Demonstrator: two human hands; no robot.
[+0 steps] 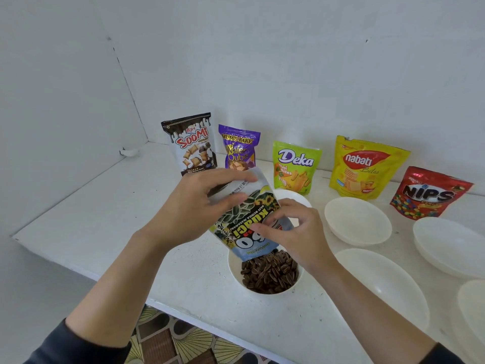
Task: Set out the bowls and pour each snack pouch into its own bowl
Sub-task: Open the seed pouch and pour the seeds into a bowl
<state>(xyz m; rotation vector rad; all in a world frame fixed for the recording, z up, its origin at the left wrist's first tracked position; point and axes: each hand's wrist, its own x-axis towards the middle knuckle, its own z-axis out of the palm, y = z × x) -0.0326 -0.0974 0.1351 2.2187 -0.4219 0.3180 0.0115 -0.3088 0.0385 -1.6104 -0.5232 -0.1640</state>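
A sunflower seed pouch [244, 222] hangs upside down over a small white bowl [233, 269] near the counter's front edge. Dark striped seeds [270, 274] fill that bowl under the pouch's mouth. My left hand [199, 206] grips the pouch's upper end. My right hand [294, 232] pinches its right side near the mouth. Along the wall stand a Soomi pouch [190, 145], a purple wafer pouch [238, 148], a green Deka pouch [295, 166], a yellow Nabati pouch [364, 166] and a red Nips pouch [430, 193].
Several empty white bowls sit to the right: one [357, 222] in front of the Nabati pouch, one [383, 282] nearer me, one [451, 245] at the far right. Another bowl [296, 195] shows behind the held pouch. The white counter [91, 219] ends at a front edge above patterned floor.
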